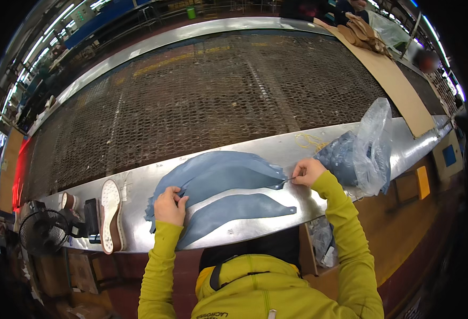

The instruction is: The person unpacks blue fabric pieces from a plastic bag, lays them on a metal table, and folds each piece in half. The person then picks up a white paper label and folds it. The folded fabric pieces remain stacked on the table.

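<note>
We are handling blue leather pieces (220,175) on the metal ledge (319,146) in front of a mesh conveyor (202,95).

Going left to right: a fan (44,232) is sitting far left, then a white-soled shoe (110,215) lying on the ledge. Our left hand (170,206) is pressing down on the left end of the blue stack, fingers curled onto it. Our right hand (308,171) is pinching the pointed right tip, fingers narrow. A clear plastic bag (375,146) of more blue pieces is sitting just beside it.

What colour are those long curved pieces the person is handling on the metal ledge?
The curved pieces are a dull grey-blue, plain with no pattern, shown best in the head view.
</note>
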The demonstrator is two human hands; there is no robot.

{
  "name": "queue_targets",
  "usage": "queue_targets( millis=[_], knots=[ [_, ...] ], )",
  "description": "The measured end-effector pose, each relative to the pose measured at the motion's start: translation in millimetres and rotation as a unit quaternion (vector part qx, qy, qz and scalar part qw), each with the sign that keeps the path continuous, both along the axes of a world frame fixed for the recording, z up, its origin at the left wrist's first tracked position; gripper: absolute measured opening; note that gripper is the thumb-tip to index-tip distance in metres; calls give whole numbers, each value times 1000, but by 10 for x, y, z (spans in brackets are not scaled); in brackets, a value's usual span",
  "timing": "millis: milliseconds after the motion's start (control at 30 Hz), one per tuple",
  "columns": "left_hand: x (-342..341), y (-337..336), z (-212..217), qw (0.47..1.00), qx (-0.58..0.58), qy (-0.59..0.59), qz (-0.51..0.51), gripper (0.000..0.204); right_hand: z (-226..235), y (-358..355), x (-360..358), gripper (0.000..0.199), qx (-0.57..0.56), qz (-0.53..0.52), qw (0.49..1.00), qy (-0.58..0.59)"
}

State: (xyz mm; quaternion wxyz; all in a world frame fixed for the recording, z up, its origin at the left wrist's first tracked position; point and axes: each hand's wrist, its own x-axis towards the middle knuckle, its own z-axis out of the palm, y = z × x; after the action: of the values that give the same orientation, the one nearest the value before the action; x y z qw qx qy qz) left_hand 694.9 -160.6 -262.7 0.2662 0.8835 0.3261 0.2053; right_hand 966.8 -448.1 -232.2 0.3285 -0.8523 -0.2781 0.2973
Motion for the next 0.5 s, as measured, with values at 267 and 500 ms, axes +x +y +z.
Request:
queue_targets(
  millis=[267,500],
  knots=[
    [14,-203,-16,995,96,30,-8,22,-118,109,-138,33,79,87,977,-176],
    [-33,-261,29,996,53,-72,-13,18,-127,280,-214,21,-7,16,992,-123]
  ],
)
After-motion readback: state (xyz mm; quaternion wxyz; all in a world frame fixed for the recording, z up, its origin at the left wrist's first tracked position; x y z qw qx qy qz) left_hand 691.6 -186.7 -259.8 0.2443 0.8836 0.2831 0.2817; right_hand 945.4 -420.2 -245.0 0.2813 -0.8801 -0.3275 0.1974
